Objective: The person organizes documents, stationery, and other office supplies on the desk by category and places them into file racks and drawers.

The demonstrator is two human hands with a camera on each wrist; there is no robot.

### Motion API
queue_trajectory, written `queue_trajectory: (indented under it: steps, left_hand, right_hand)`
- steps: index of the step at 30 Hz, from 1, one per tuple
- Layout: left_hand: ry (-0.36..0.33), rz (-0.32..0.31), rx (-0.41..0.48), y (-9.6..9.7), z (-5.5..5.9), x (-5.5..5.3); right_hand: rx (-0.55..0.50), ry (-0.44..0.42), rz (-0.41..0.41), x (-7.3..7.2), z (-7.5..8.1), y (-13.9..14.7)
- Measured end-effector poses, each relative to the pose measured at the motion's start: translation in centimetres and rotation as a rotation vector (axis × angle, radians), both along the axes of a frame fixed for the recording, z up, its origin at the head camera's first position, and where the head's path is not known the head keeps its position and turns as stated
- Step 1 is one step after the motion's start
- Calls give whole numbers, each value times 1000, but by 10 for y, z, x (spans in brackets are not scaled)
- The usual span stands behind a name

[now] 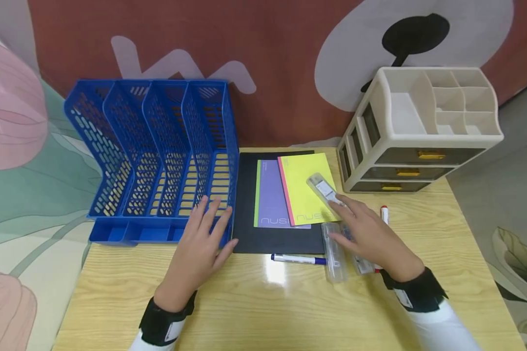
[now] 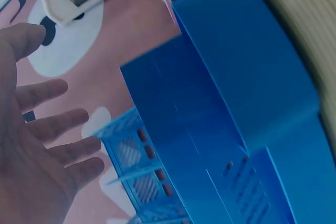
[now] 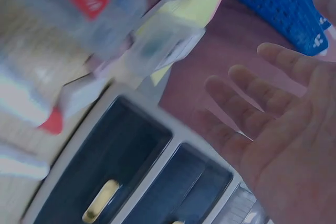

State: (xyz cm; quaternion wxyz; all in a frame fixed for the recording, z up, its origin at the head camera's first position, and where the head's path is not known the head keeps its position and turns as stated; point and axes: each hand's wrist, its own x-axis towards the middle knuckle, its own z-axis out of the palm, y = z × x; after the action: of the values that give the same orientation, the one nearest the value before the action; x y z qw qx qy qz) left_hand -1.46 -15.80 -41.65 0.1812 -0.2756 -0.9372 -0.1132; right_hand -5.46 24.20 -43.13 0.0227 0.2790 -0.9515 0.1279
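Observation:
My left hand [image 1: 197, 248] hovers over the front of a blue file rack [image 1: 147, 187], its fingers spread and holding nothing. Over at the right, my right hand [image 1: 369, 239] hangs above several clear plastic cases, fingers extended and apart. One clear case [image 1: 317, 183] lies on a yellow notebook [image 1: 309, 195]; another clear case [image 1: 334, 265] lies nearer the front, and one more [image 1: 363, 264] is partly hidden under the right hand. A purple notebook [image 1: 270, 195] sits partly beneath the yellow one, both on a black folder [image 1: 245, 204].
A white desk organizer [image 1: 384, 146] with dark drawers stands at the back right. A blue-capped marker [image 1: 296, 259] lies before the folder. A red-capped marker [image 1: 384, 214] shows beyond the right hand. Patterned cloth [image 1: 281, 48] hangs behind the wooden table [image 1: 254, 312].

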Motion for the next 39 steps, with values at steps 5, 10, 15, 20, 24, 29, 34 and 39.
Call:
queue_trajectory:
  steps: [5, 10, 15, 20, 24, 29, 34, 39]
  left_hand:
    - [-34, -21, -29, 9, -1, -3]
    - [-49, -32, -42, 18, -4, -8]
    - [-80, -35, -67, 29, -7, -15]
    - [-147, -44, -96, 43, -12, -23]
    - [-200, -54, -99, 55, -15, -30]
    - [-252, -71, -58, 67, -17, -38]
    - [-321, -63, -20, 78, -20, -48]
    - [-371, -16, 0, 88, -25, -58]
  right_hand:
    - [3, -18, 47, -11, 1, -13]
    - [4, -80, 67, -18, 0, -20]
    - [2, -105, 113, -26, -3, -28]
    - [46, -168, 124, -30, -5, -38]
    - [93, -244, 85, -30, -7, -44]
    - [113, -214, 60, -31, -9, -48]
    - [147, -172, 28, -31, -10, -51]
    - [103, -203, 46, -29, -13, -55]
